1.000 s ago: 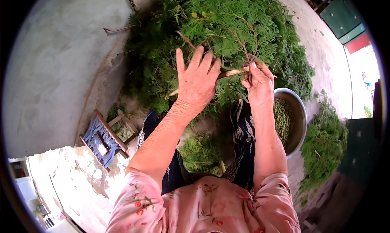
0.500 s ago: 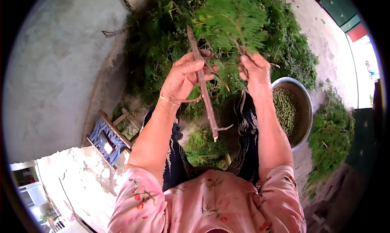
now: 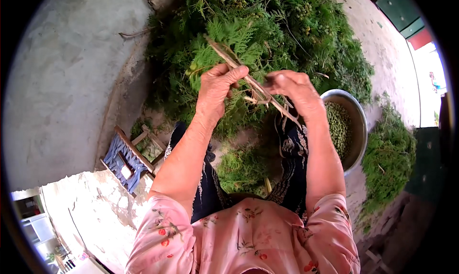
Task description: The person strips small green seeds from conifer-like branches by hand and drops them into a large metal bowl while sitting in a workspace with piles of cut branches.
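A long bare stick with side twigs slants across the middle in my left hand, thumb pressed over it and fingers closed round it. Just right of it, my right hand has bent fingers at the twigs, blurred, so its grip is unclear. A bright leafy sprig lies behind the stick's upper end; what holds it is hidden. Beneath and beyond both hands is a large heap of green conifer branches.
A metal basin of small green cones or berries stands at my right, beside a smaller foliage pile. A low woven stool is at my left, with a small dark object on it. More foliage lies between my legs; a concrete surface spans the left.
The stick has gone from near upright to a diagonal, its lower end swinging right. The sprig that was in my right hand has shifted left, and that hand has moved down and inward.
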Demonstrator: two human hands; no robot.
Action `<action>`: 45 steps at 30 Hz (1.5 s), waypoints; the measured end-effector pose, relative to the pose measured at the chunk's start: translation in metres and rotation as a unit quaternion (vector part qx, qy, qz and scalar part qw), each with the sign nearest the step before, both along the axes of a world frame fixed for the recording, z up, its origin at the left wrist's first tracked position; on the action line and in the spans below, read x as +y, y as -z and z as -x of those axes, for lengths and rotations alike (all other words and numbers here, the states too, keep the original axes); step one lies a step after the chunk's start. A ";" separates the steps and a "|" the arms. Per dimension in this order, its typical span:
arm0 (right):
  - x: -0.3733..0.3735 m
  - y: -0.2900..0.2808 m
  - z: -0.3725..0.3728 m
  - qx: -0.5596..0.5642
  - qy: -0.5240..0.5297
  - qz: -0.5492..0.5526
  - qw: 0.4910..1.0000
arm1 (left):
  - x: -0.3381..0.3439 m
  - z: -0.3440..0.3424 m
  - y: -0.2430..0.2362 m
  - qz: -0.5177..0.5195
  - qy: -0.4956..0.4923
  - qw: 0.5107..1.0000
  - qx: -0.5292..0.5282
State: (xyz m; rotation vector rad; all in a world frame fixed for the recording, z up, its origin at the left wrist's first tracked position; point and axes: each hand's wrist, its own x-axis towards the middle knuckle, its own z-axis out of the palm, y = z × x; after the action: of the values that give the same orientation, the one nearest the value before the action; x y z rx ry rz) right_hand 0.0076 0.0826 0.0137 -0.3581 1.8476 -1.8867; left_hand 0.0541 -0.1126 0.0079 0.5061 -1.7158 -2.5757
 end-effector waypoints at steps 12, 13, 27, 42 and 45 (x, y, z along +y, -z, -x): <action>0.038 -0.026 -0.053 0.318 -0.014 -0.198 0.927 | -0.004 0.001 -0.004 0.108 -0.127 0.986 -0.007; 0.054 -0.035 -0.063 0.295 -0.014 -0.185 0.937 | 0.007 -0.001 -0.007 0.139 -0.096 0.985 -0.027; 0.098 -0.059 -0.127 0.119 0.174 -0.207 0.955 | 0.059 0.007 0.026 -0.224 0.100 0.968 0.048; 0.074 -0.037 -0.144 0.346 0.073 -0.211 0.911 | 0.051 -0.001 0.014 -0.173 0.067 0.983 -0.016; 0.073 -0.045 -0.156 0.392 0.053 -0.210 0.894 | 0.037 0.005 0.028 -0.227 0.036 0.973 -0.020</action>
State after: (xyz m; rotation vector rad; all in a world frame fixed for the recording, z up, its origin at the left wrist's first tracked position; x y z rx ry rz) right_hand 0.1638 0.1560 0.0590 -0.9865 2.7683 -1.4241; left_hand 0.0495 -0.0759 -0.0204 0.5107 -1.1596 -3.0376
